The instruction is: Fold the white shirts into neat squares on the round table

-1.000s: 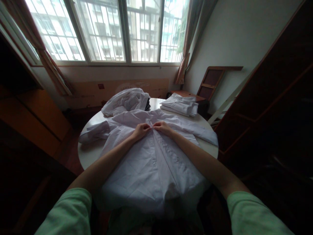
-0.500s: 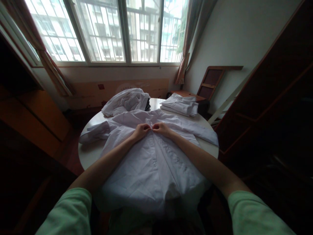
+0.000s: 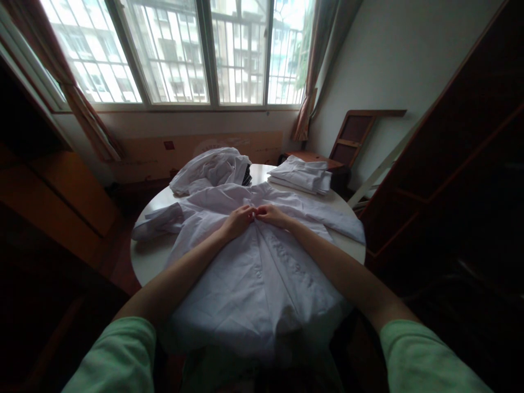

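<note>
A white long-sleeved shirt lies spread over the round table, its collar end away from me and its lower end hanging over the near edge. My left hand pinches the front opening below the collar. Right against it, my right hand pinches the other side of the opening, fingertips touching or nearly so. Any button between the fingers is too small to make out. One sleeve lies bunched at the left, the other stretches out to the right.
Behind the shirt, a heap of white cloth sits at the back left of the white table. A stack of folded white garments lies at the back right. Beyond stand a wooden chair, a long cardboard box and a barred window.
My two hands have come slightly closer together at the shirt's front opening, the left fingers shifting a little to the right. The shirt and the piles stay where they were.
</note>
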`<state>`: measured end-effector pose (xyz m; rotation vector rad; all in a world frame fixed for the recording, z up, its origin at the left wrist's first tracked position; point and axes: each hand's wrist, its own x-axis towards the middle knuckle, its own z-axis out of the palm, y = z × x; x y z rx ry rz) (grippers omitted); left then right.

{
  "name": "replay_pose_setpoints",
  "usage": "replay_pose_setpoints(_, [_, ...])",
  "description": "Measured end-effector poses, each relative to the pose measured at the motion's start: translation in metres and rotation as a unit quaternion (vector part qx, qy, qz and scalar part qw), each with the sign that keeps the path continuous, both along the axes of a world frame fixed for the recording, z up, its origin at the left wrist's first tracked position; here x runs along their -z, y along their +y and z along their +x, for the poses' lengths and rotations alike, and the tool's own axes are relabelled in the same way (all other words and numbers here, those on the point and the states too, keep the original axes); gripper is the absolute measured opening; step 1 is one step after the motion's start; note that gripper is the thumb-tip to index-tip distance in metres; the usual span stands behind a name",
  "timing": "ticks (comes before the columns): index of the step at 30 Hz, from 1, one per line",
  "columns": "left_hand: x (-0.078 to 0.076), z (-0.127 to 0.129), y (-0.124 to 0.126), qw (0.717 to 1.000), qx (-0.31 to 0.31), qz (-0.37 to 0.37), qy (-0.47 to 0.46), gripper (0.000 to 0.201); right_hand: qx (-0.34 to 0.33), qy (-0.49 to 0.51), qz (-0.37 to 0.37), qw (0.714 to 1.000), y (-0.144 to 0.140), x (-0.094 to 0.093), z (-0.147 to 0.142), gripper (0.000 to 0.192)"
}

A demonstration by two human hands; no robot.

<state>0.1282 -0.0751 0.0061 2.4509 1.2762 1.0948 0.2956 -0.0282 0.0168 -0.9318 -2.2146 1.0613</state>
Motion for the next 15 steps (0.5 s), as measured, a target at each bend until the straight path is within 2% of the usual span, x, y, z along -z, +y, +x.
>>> replay_pose_setpoints(4, [-0.0026,0.0,-0.0034,1.0,-0.012,0.01,0.026,0.01,0.007,0.003,0.009,1.0,0.0004,0.0009,-0.0002,0.021])
replay_pose_setpoints(15, [-0.0069,0.0001,-0.008,0.997,-0.033,0.022,0.06,0.004,-0.001,0.002,0.004,1.0,0.0018,0.0004,0.0005,0.018])
